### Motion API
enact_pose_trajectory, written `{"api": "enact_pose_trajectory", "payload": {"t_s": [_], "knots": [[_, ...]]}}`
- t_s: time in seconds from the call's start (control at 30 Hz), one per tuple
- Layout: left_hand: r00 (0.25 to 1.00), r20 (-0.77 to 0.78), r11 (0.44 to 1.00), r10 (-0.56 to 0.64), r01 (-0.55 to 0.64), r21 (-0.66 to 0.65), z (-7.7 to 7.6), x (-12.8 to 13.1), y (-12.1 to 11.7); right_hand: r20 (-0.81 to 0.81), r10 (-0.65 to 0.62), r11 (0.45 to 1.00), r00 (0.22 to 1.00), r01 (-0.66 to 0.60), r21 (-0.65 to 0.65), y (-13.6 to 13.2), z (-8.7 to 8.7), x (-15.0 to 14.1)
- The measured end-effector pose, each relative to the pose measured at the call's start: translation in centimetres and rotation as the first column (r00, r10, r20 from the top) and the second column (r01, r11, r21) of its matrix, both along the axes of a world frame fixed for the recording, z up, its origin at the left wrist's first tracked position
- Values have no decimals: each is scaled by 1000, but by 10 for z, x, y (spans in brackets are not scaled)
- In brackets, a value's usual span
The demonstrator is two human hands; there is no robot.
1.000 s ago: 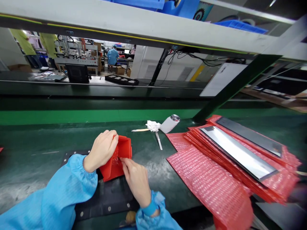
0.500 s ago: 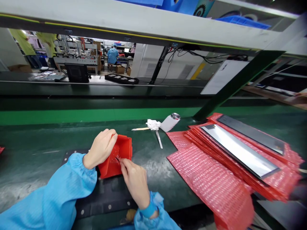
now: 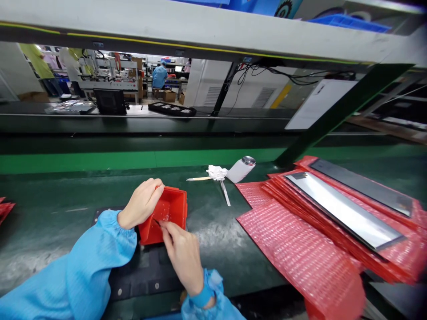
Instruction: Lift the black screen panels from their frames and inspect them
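Observation:
My left hand [image 3: 142, 203] grips the far left rim of a small red plastic box [image 3: 170, 210], tipping it toward me over a dark fixture plate [image 3: 147, 271]. My right hand [image 3: 180, 251] is pinched at the box's near edge, its fingertips on a thin dark piece too small to name. Small pale bits lie inside the box. Both arms wear blue sleeves.
To the right lies a spread stack of red bubble bags [image 3: 300, 249] with long shiny strips [image 3: 343, 209] on top. Behind the box are a white bottle [image 3: 240, 169], a crumpled white wipe [image 3: 216, 172] and tweezers [image 3: 227, 194]. A green conveyor belt runs beyond; people work far off.
The right hand's fingertips slid left along the box's near edge. The left hand keeps its grip on the box, and the view shifted slightly.

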State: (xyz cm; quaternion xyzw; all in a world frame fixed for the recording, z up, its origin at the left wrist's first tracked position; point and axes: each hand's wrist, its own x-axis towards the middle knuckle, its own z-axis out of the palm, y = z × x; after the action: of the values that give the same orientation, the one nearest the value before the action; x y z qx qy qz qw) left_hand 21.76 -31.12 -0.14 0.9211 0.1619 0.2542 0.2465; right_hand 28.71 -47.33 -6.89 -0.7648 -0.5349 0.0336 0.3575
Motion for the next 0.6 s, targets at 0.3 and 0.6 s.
{"api": "enact_pose_trajectory", "payload": {"t_s": [0.3,0.6], "knots": [[1000,-8,1000,-16,16,-22,1,-1,0,-49,-14,997,999,18,78,8,3,-2],[1000,-14,999,-18,18,-43,-2,-1,5,-79,-6,998,997,11,64,10,4,-4]]}}
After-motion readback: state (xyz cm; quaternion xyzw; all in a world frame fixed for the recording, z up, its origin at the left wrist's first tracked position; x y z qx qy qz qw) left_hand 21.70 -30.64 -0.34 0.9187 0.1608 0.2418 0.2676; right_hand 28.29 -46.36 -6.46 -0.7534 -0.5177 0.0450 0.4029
